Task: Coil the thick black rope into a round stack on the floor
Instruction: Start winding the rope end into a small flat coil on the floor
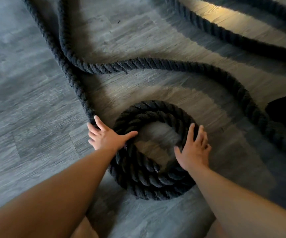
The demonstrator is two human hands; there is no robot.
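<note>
Pressing with flat, spread fingers, the left hand point(107, 136) and right hand point(193, 149) steady a small coil point(147, 180) of thick black rope point(156, 64) on the floor point(27, 100). Only a few turns are stacked; long loose lengths snake away beyond, so most coiling seems left.

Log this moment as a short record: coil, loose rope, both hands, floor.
coil: black rope wound into a round ring of a few turns, open centre, lying on the floor
loose rope: long uncoiled length snaking away across the floor
left hand: fingers spread, resting on the coil's left side, fingertips touching the loose rope where it joins
right hand: fingers straight, resting on the coil's right side
floor: grey wood-look planks
</note>
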